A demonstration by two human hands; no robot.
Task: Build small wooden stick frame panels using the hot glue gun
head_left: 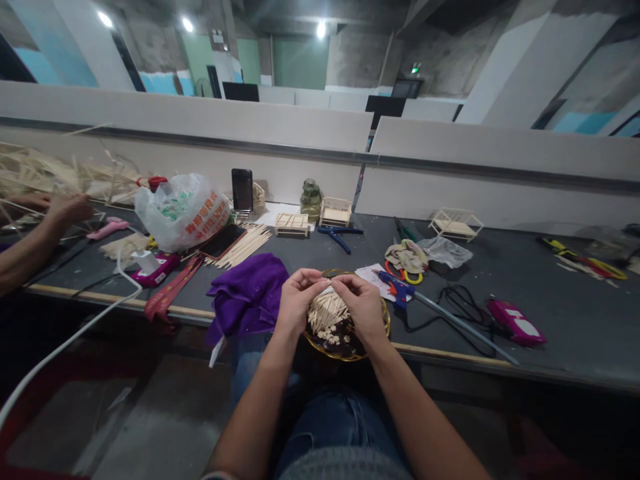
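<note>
My left hand and my right hand meet over a round basket with a yellowish rim. Both are closed in a pinch, thumbs and fingertips almost touching. Something small and pale shows between the fingertips, too small to name. Below them the basket holds a heap of short wooden sticks and several tiny light wooden pieces on a dark lining. A purple cloth lies just left of my left hand. To the right of my right hand rests a blue glue gun.
Small stick-built furniture models stand along the back beside a jar, blue pliers and an upright phone. Left are a plastic bag and long sticks. Another person's hand works at far left. Cables lie right.
</note>
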